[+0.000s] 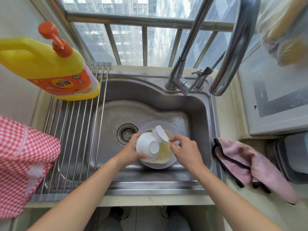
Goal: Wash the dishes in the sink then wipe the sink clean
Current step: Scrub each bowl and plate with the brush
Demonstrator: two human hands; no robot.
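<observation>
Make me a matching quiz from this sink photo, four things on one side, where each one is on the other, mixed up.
Things:
1. detergent bottle
2. pink cloth
3. white bowl
4. brush

Places:
A. in the left hand
B. on the counter right of the sink
C. on the rack
D. in the right hand

Pairs: 1-C, 2-B, 3-A, 4-D

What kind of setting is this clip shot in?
Likely a home kitchen sink by a high-rise window: a stainless sink with faucet, a yellow dish-soap bottle on a roll-up drying rack, and barred glass showing towers outside.
</observation>
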